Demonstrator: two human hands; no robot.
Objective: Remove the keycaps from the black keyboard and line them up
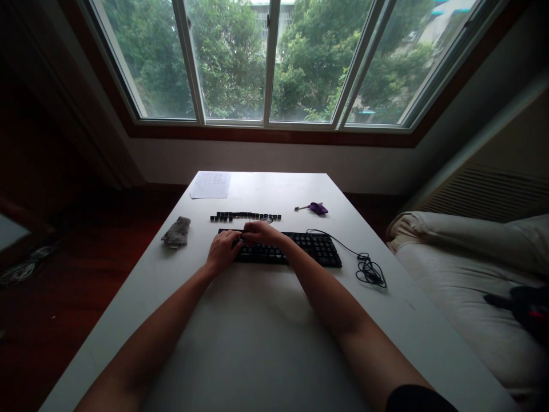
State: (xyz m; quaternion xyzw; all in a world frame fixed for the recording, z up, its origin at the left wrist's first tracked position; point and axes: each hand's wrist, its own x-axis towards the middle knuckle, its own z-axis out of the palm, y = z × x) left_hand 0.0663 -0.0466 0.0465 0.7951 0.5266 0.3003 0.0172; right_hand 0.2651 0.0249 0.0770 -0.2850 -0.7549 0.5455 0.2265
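Observation:
A black keyboard point(317, 249) lies flat on the white table, its left part partly covered by my hands. My left hand point(223, 249) is at the keyboard's left end, fingers curled over it and holding it. Over the upper left keys, my right hand point(261, 232) has its fingertips pinched together, close to the left fingers. Whatever is between those fingertips is too small to make out. Just behind the keyboard, loose black keycaps point(240, 216) are lined up in rows. A small wire-like item point(269, 218) near their right end is partly hidden by my right hand.
A grey cloth point(176, 233) lies left of the keyboard. To the back right is a small brush point(302, 208) by a purple item point(318, 209). The keyboard's black cable point(371, 271) is coiled on the right. Printed paper point(210, 185) lies at the table's point(274, 180) far left corner.

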